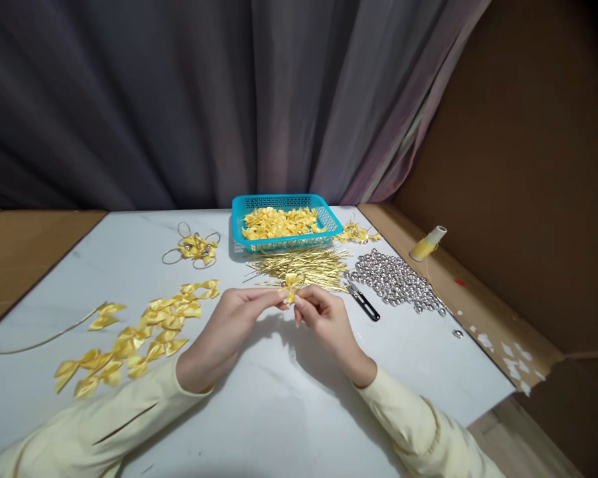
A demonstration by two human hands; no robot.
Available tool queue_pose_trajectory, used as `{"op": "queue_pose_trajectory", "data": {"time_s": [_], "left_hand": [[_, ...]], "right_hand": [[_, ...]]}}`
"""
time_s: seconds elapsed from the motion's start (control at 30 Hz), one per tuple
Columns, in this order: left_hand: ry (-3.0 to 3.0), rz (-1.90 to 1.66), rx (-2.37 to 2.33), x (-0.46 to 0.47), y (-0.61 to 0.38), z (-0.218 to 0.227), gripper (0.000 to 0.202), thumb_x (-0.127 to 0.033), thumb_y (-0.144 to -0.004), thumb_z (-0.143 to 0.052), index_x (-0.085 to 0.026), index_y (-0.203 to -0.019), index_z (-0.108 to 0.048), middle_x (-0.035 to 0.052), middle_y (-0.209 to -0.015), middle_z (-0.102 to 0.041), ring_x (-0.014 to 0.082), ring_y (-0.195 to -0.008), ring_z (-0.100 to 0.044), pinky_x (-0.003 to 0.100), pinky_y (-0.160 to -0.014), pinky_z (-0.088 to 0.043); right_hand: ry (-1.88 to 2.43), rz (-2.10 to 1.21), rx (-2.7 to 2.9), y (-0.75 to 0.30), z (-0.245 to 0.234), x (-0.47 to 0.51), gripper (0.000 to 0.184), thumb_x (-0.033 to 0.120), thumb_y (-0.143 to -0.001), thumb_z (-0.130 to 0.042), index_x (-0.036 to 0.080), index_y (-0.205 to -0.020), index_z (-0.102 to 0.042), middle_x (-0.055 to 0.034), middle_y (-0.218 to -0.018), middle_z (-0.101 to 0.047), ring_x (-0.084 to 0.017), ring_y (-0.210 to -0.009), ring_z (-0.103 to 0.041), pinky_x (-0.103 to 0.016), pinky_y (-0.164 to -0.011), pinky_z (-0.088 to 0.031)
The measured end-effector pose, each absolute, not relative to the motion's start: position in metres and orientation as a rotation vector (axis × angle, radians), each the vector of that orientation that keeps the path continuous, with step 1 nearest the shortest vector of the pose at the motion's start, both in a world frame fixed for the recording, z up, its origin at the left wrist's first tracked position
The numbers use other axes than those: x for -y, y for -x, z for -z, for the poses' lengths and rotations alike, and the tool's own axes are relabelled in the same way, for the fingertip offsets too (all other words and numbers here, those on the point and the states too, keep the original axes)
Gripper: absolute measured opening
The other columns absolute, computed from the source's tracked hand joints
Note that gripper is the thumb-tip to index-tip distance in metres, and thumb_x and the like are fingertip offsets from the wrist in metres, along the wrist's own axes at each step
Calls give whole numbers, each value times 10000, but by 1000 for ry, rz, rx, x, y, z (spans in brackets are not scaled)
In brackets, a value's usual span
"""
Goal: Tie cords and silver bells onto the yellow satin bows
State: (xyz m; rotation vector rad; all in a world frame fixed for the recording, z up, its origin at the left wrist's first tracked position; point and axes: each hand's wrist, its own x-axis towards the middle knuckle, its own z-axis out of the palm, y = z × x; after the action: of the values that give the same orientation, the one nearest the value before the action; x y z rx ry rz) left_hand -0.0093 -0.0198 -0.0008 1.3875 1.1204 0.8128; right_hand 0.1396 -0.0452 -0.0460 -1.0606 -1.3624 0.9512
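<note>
Between my two hands, above the middle of the white table, is a small yellow ribbon bow [292, 281]. My left hand [234, 325] pinches it from the left with thumb and forefinger. On the other side, the closed fingers of my right hand [327, 323] grip its lower right part. Whether a wire or thread is in the fingers too, I cannot make out. Just behind the hands lies a heap of gold twist ties [303, 264]. Several finished-looking yellow bows [129, 342] are spread in a cluster left of my left forearm.
A blue plastic basket [236, 229] of yellow ribbon pieces stands at the back. Silver rings [396, 279] are piled at the right, beside black-handled thread snips [363, 304]. A thread spool [427, 243] stands on the cardboard edge. Bow bundles with loops [197, 249] lie back left.
</note>
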Motion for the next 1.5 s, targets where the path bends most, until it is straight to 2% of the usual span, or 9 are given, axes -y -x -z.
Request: {"op": "queue_pose_trajectory", "data": {"time_s": [0.13,0.6,0.87,0.93,1.0,1.1,1.2,1.3,1.5], "left_hand": [[-1464,-842,-1141,23,8,-1,270,-391,-770,-621,-184,-601,-661,6,-723,-672,171,-768,-532,262,-715,-365],[-1559,-820,-1194,20,9,1,268,-374,-773,-612,-190,-580,-641,-19,-674,-649,149,-696,-520,235,-630,-361],[-1593,-939,-1246,9,15,-6,256,-379,-763,-618,-191,-597,-667,3,-766,-695,183,-795,-581,246,-695,-389],[-1645,-843,-1267,9,14,-5,246,-359,-766,-603,-190,-601,-675,8,-749,-694,186,-754,-584,253,-650,-390],[-1694,-740,-1253,12,13,-4,241,-334,-772,-582,-191,-611,-689,13,-737,-697,187,-720,-588,256,-616,-392],[-1769,-671,-1184,16,11,-2,231,-316,-783,-561,-198,-655,-714,11,-739,-710,184,-710,-599,251,-617,-403],[-1831,-661,-1155,18,10,-2,242,-338,-792,-556,-198,-684,-722,8,-722,-709,175,-680,-589,243,-593,-397],[-1870,-655,-1151,18,10,-2,288,-370,-797,-550,-188,-645,-713,-1,-643,-675,152,-591,-540,237,-539,-366],[-1855,-618,-1143,18,10,-3,309,-385,-788,-549,-183,-614,-705,-9,-568,-617,119,-491,-445,227,-469,-309]], "right_hand": [[1024,-1032,1320,-141,46,46,223,323,-846,-522,171,-683,-529,33,-522,-499,-87,-453,-383,-217,-472,-299],[1096,-980,1421,-145,40,49,230,293,-836,-520,168,-644,-515,32,-503,-484,-97,-466,-434,-218,-481,-323],[1095,-918,1382,-157,34,50,211,288,-829,-543,164,-659,-548,28,-490,-506,-99,-452,-452,-224,-466,-334],[1097,-758,1352,-163,29,49,177,274,-823,-564,168,-685,-594,-11,-606,-580,-124,-576,-527,-240,-535,-386],[1071,-649,1338,-169,23,48,120,247,-810,-591,183,-721,-641,-59,-855,-637,-164,-822,-577,-275,-678,-435],[1004,-782,1354,-172,20,47,99,239,-802,-606,210,-737,-675,-68,-1081,-614,-196,-1029,-549,-327,-812,-446],[991,-968,1360,-168,24,46,98,279,-781,-633,218,-731,-691,-64,-1013,-649,-200,-972,-585,-313,-720,-480],[1027,-984,1364,-165,31,44,99,302,-746,-669,212,-724,-705,-67,-924,-664,-195,-885,-607,-277,-603,-473],[1017,-978,1362,-164,35,42,123,306,-752,-664,196,-721,-709,-66,-851,-658,-172,-771,-613,-269,-563,-483]]}}
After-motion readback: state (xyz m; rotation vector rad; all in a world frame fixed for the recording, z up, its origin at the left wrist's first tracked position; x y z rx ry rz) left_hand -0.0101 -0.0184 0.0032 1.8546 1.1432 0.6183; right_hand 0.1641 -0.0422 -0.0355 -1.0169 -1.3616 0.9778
